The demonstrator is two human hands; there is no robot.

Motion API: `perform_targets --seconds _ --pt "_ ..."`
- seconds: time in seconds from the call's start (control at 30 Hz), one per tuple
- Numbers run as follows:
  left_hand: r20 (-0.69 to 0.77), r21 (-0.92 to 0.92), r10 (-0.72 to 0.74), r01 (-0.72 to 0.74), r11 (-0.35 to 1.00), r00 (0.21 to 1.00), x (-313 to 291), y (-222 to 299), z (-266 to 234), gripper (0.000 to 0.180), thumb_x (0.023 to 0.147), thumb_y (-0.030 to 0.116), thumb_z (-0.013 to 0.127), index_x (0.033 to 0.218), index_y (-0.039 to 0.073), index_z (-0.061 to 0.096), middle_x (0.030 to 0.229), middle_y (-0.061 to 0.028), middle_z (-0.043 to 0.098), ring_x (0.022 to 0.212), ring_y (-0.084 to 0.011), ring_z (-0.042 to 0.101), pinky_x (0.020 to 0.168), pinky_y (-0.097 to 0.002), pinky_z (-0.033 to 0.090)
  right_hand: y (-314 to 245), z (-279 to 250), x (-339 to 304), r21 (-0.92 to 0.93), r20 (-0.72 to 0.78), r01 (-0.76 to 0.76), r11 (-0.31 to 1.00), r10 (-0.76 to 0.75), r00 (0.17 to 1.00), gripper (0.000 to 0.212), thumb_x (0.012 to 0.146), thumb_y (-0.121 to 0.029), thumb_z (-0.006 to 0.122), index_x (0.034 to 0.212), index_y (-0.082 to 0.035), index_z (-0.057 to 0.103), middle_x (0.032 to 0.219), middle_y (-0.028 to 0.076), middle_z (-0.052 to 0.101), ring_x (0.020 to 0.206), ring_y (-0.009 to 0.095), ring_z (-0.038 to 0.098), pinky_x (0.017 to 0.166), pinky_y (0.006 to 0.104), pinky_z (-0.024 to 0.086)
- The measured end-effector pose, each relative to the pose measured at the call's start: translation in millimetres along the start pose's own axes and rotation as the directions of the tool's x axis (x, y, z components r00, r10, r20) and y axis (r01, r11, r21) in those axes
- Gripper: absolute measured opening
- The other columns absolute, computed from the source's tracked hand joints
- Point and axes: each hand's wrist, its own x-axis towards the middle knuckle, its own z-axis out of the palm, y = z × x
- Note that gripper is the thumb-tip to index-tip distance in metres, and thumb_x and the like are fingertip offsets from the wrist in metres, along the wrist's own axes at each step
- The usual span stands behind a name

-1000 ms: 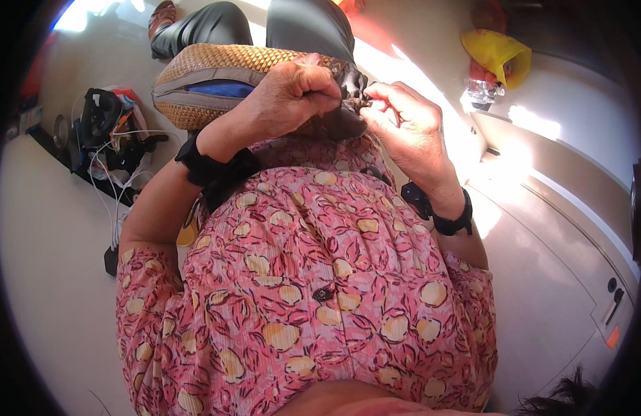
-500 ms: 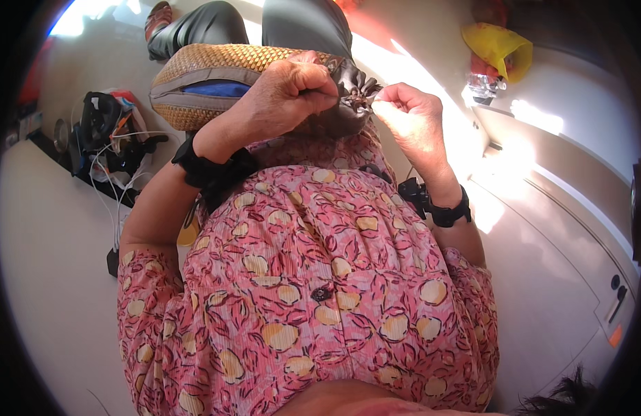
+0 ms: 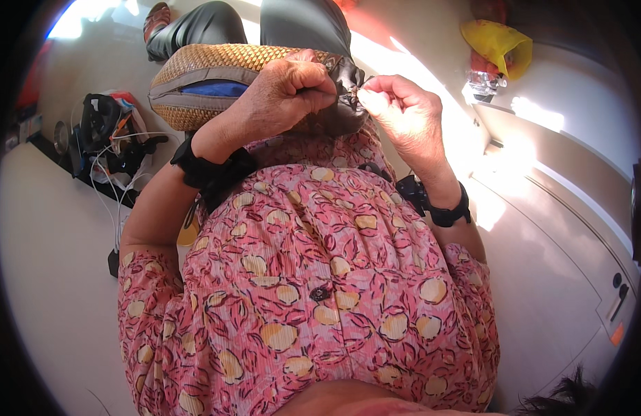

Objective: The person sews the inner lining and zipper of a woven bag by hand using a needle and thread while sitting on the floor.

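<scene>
Across my lap lies a woven straw bolster (image 3: 175,68), tan, with a grey-edged slit along its side and blue material showing inside. At its right end is gathered dark brown fabric (image 3: 342,114), shiny and puckered. My left hand (image 3: 292,89) is closed in a fist at the left side of these gathers, gripping the fabric; its fingertips are partly hidden. From the right, my right hand (image 3: 402,104) pinches at the middle of the puckers, thumb against forefinger. Whatever is between those fingertips is too small to make out.
To the left on the floor sits a pile of black gear (image 3: 105,128) with white cables. A yellow plastic bag (image 3: 497,50) and a clear container (image 3: 482,87) stand at the far right, by a pale cabinet (image 3: 542,249). Strong sunlight crosses the floor.
My right hand has moved slightly left, its fingertips now against the gathers. The spread ruffle at the fabric's end now looks more bunched. My left hand stays nearly still.
</scene>
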Motion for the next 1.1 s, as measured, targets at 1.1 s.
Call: perform_targets --seconds 1.1 --pt "-0.016 -0.185 -0.175 0.17 0.968 0.984 11.8 12.2 9.9 0.009 0.085 0.007 0.064 0.085 -0.002 0.063 0.082 -0.0034 0.06 0.076 -0.0111 0.056 0.072 -0.0245 0.046 9.8 -7.7 8.2 0.638 0.161 -0.321 0.7 0.286 0.945 0.011 0.087 -0.005 0.06 0.093 0.004 0.063 0.075 0.002 0.056 0.056 0.003 0.042 0.045 0.0165 0.031"
